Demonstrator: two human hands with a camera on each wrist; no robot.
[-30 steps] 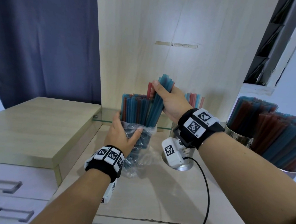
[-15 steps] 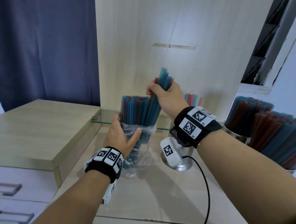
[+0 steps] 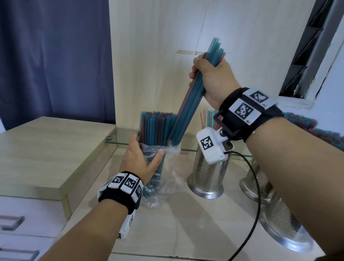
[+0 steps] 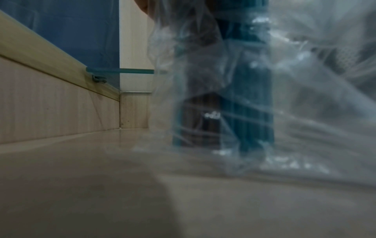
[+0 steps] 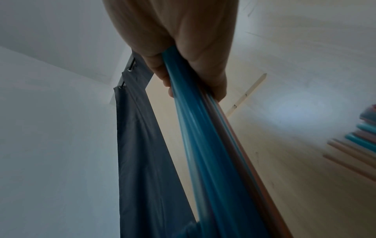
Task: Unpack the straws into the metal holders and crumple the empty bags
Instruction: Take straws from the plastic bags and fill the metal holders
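My left hand (image 3: 142, 158) grips a clear plastic bag (image 3: 161, 180) of blue and red straws (image 3: 153, 127) that stands upright on the counter; the bag (image 4: 254, 96) fills the left wrist view. My right hand (image 3: 210, 77) grips a bundle of mostly blue straws (image 3: 185, 109) and holds it high and tilted, its lower ends still at the bag's mouth. In the right wrist view the fingers (image 5: 162, 72) wrap that bundle (image 5: 213, 153). A perforated metal holder (image 3: 208, 174) with a few straws stands just right of the bag.
Two more metal holders (image 3: 259, 184) (image 3: 285, 222), packed with straws, stand at the right edge. A raised wooden cabinet top (image 3: 41, 151) lies to the left, a glass shelf (image 3: 124, 138) at the back. A black cable (image 3: 254, 201) runs from my right wrist across the counter.
My right hand has lifted the straw bundle well up out of the bag and to the right. The left hand keeps hold of the bag in place.
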